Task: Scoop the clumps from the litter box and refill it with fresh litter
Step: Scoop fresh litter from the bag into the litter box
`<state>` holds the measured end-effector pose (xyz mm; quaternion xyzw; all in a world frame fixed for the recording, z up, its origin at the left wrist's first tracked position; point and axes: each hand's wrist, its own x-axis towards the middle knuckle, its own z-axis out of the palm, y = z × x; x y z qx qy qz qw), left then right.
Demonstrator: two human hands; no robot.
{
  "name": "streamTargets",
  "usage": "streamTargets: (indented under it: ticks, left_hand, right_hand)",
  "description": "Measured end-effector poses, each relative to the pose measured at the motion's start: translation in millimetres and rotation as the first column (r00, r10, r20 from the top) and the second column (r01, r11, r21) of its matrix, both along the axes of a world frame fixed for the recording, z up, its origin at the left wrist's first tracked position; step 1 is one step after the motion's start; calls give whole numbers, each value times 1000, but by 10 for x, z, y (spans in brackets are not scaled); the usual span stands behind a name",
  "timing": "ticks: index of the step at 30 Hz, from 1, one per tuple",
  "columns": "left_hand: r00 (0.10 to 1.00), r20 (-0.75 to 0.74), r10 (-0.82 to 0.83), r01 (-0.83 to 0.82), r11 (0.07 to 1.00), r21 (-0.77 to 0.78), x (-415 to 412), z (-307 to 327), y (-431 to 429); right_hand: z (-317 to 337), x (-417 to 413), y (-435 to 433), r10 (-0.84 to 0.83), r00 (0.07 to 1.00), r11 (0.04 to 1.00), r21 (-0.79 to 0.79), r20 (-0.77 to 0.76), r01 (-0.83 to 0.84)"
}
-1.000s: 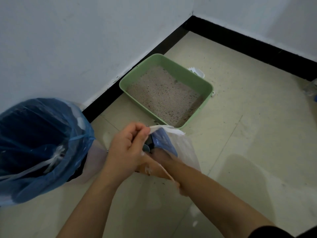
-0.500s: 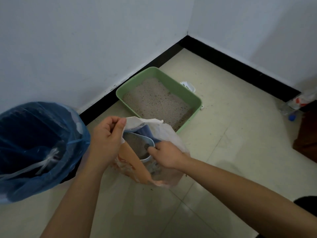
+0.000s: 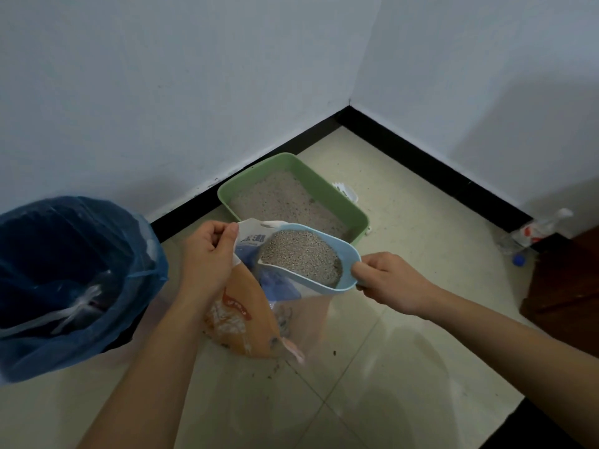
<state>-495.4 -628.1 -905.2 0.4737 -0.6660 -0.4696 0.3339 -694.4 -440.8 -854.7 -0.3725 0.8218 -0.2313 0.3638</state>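
The green plastic litter box [image 3: 330,191] sits on the floor in the corner, against the black skirting, just beyond the bag I am working from. In the head view my left hand [image 3: 207,254] pinches the top edge of the orange-and-white plastic litter bag [image 3: 240,315] between thumb and fingers, holding its mouth open. My right hand [image 3: 389,280] has its fingers curled round the handle of the light blue plastic scoop [image 3: 350,257]. The scoop is level above the bag's mouth and heaped with grey fresh litter [image 3: 301,259]. The box holds a fairly even, shallow layer, and I can make out no clumps in it from here, so I judge the scooping done and the refill under way. This scoopful is not yet tipped in, and more will likely be needed. A bin with a blue plastic liner [image 3: 64,270] stands to my left, and a white slotted scoop [image 3: 345,191] lies behind the box.
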Motion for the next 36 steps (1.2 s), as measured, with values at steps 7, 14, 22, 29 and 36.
streamTargets:
  ticks: [7, 14, 22, 29, 36]
  left_hand:
    - [1000, 7, -11, 11, 1000, 24, 24, 10, 31]
    - [999, 33, -16, 16, 1000, 5, 144, 67, 96]
    - [1000, 28, -15, 13, 999, 48, 255, 32, 108]
    - [999, 38, -4, 3, 999, 42, 250, 20, 126]
    - [999, 39, 0, -1, 999, 33, 183, 67, 172]
  right_hand:
    - [290, -141, -92, -59, 998, 997, -52, 36, 61]
    - [334, -532, -470, -166, 986, 983, -70, 28, 167]
    - [-518, -616, -969, 67, 916, 955, 293, -396, 57]
    - [-867, -475, -1057, 268, 779, 897, 442, -567, 14]
    - [-945, -468, -924, 432, 544, 887, 448, -719, -113]
